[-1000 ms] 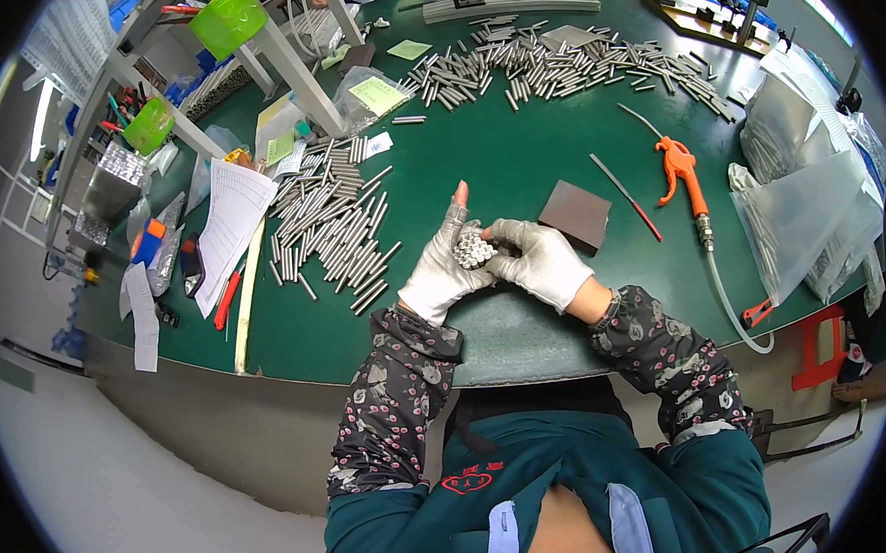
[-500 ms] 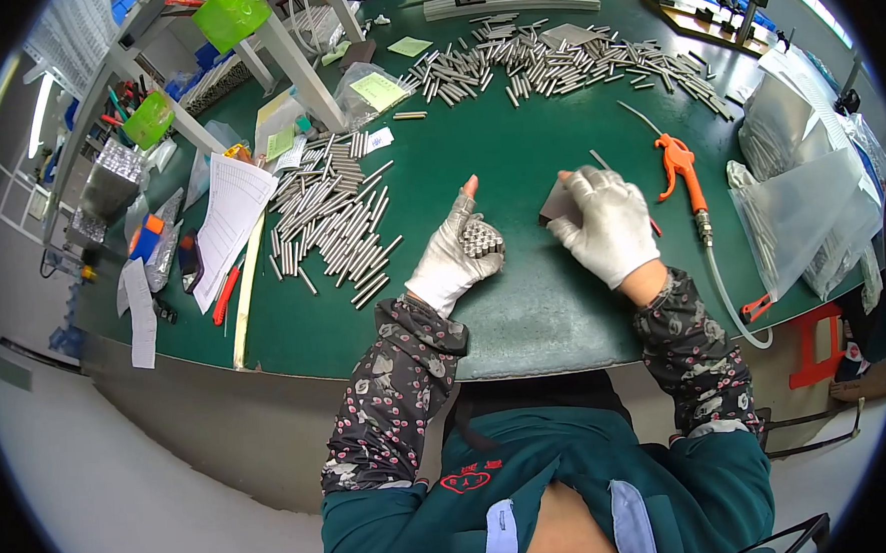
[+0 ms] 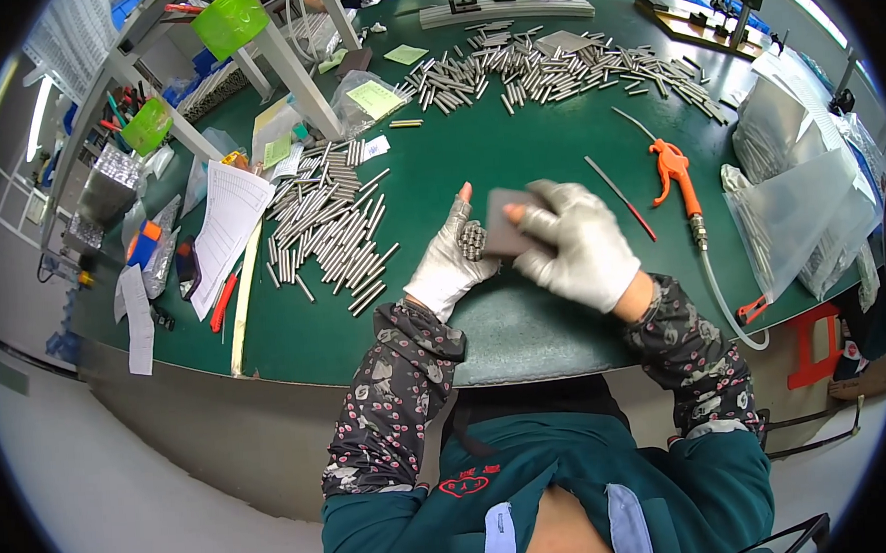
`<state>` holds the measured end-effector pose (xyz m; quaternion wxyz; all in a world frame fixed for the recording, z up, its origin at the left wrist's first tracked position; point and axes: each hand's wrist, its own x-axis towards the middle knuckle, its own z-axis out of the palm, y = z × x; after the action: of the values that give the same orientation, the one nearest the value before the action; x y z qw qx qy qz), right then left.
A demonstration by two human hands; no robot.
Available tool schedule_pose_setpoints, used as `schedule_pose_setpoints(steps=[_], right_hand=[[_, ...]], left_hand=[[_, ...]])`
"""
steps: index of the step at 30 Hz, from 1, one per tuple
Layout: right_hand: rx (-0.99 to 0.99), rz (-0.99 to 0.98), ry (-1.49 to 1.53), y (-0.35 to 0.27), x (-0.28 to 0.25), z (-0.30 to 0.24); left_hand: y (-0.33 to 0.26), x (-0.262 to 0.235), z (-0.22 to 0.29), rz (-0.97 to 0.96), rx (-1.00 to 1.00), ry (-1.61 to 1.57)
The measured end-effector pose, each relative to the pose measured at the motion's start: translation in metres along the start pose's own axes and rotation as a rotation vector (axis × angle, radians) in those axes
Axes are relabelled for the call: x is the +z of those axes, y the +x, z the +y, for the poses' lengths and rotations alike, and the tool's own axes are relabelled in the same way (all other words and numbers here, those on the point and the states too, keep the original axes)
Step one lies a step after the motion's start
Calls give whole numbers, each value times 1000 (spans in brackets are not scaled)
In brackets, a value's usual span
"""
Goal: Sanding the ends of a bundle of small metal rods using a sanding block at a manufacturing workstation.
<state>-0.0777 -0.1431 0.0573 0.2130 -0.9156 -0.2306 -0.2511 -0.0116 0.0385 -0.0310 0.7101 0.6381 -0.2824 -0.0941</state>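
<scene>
My left hand (image 3: 449, 263), in a white glove with a bare thumb tip, is closed round a bundle of metal pins (image 3: 472, 241) whose round ends face up. In my gloved right hand (image 3: 587, 244) is a flat grey-brown block (image 3: 508, 223), slightly smeared by motion. The block lies against or just over the right side of the bundle and hides part of it; whether they touch I cannot tell. To the left of my left hand lies a loose heap of metal pins (image 3: 330, 217). A wider spread of similar pins (image 3: 552, 65) covers the far part of the table.
An orange air blow gun (image 3: 674, 169) with a hose lies on the green table (image 3: 516, 137) at right, near a thin red-ended rod (image 3: 621, 199). Clear plastic bags (image 3: 789, 193) stand at the right edge. Papers (image 3: 228, 223) and a red-handled tool (image 3: 224, 305) are at left.
My right hand has lifted the block off the table and moved it left to the pin bundle. The thin rod now shows fully. My left hand keeps its hold.
</scene>
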Motion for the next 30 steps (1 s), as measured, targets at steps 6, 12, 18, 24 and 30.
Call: schedule_pose_setpoints(steps=[6, 12, 18, 24, 30], right_hand=[[264, 65, -367, 20, -9, 20], [140, 47, -255, 16, 8, 12], [331, -125, -329, -6, 14, 36], [198, 24, -285, -1, 3, 22], [106, -129, 116, 23, 38, -15]], left_hand=[[1, 6, 8, -60, -105, -130], [0, 5, 17, -21, -156, -85], [2, 3, 15, -21, -133, 8], [1, 7, 19, -39, -92, -26], [6, 15, 11, 125, -100, -440]])
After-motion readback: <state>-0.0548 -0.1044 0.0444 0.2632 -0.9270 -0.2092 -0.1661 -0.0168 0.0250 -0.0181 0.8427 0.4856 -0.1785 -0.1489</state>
